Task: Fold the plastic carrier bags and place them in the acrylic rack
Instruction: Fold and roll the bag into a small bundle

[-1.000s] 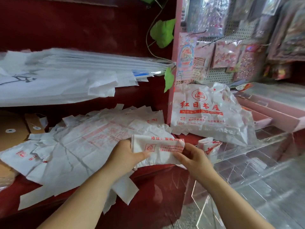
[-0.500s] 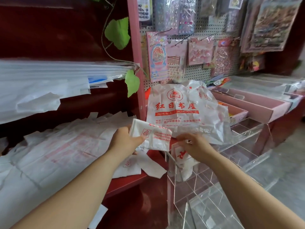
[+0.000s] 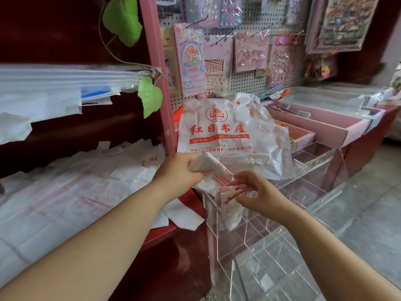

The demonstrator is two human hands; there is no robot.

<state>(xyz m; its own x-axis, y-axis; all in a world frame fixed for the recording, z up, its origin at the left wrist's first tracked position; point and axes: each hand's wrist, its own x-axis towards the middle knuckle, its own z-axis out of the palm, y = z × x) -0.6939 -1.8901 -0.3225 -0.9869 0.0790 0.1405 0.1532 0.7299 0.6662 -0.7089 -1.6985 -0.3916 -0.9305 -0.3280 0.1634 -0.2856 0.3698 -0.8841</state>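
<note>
Broadly, the dark red shelf (image 3: 165,233) filled the left side, its far left end cut off by the frame. A pile of flat carrier bags (image 3: 76,192) covered most of it, and a few bag corners hung over its front edge near the right end. The print on these bags was too faint and blurred to read.

The acrylic rack (image 3: 271,246) stood just beside the shelf's right end. Its clear walls were hard to trace, so the number of compartments could not be told, and its lower part ran out of view. Most of its compartments lay open to the right of the hands. A pegboard (image 3: 245,81) of packaged stickers rose behind it, its top cut off.

A large printed bag (image 3: 219,131) stood crumpled on the rack's top at its rear left corner, leaning against the pegboard, its lower edge hidden behind the hands.

Both forearms reached in from the lower edge. The left hand (image 3: 175,172) was raised over the shelf's right end, fingers curled round a folded bag (image 3: 213,170), which tilted down toward the rack and hid those fingertips. The right hand (image 3: 260,192), knuckles up, pinched the top of a second folded bag (image 3: 230,205), which sat upright in the rack's near left compartment. The two folded bags touched or overlapped; which one could not be told.
</note>
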